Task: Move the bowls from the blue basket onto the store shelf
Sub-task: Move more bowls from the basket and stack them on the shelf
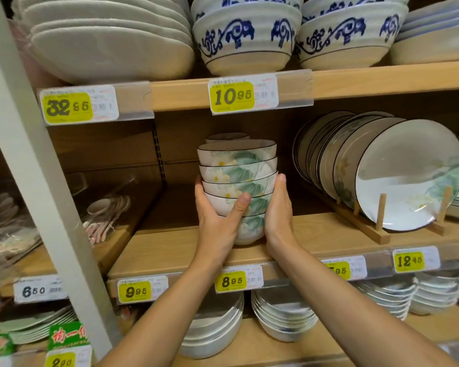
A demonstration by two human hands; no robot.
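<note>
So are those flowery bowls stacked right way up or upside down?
Right way up: the stack of bowls shows dark rims on top, each nested in the next. The left hand and right hand grip its sides.

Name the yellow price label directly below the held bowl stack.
The yellow 8.95 label, beneath the stacked green-leaf ceramic bowls; the 9.95 label sits left, the 12.45 label right.

The one wide-angle head camera faces the shelf (pixel 170 247) head-on and slightly downward, close up, so the left hand (pixel 217 215) and right hand (pixel 278 210) meet round the bowls (pixel 236 178) near frame centre.
</note>
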